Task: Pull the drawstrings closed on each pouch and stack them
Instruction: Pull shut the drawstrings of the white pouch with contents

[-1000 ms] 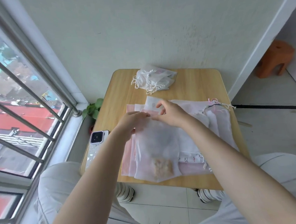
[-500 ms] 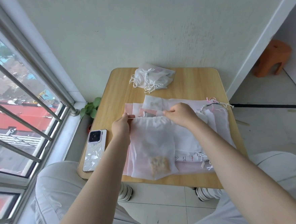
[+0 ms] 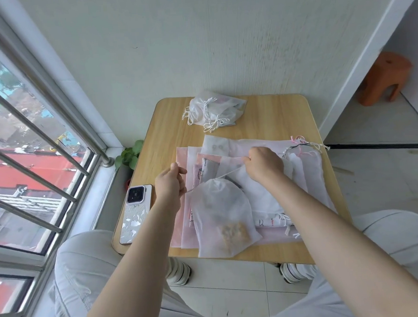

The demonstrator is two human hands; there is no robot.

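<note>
While set against a pale wall (image 3: 194, 40) beside a barred window (image 3: 24, 151), carries everything on one wooden worktop (image 3: 274, 119). Spread over its middle and right: a flat layer of pink and white pouches (image 3: 310, 171), overlapping, mouths open, loose cords tangled at the far right edge. Lying on top of that layer, at the near edge: one white sheer pouch (image 3: 219, 212), its mouth gathered to a tight neck, a tan block showing through its lower corner, which overhangs the worktop's front edge a little. Heaped at the far side, well apart from the layer: a pile (image 3: 214, 108) of cinched white pouches with looped cords. Resting near the left edge: a phone (image 3: 135, 213), camera side up. Beyond the worktop: an orange stool (image 3: 383, 81) on the floor at right, a small plant (image 3: 128, 155) by the window sill.

Stretched taut from the gathered neck out to both sides: a thin white drawstring (image 3: 228, 173). Left hand (image 3: 169, 183), fingers curled, pinching the cord's left end, left of the pouch. Right hand (image 3: 263, 165), fingers curled, pinching the right end above the flat layer.
</note>
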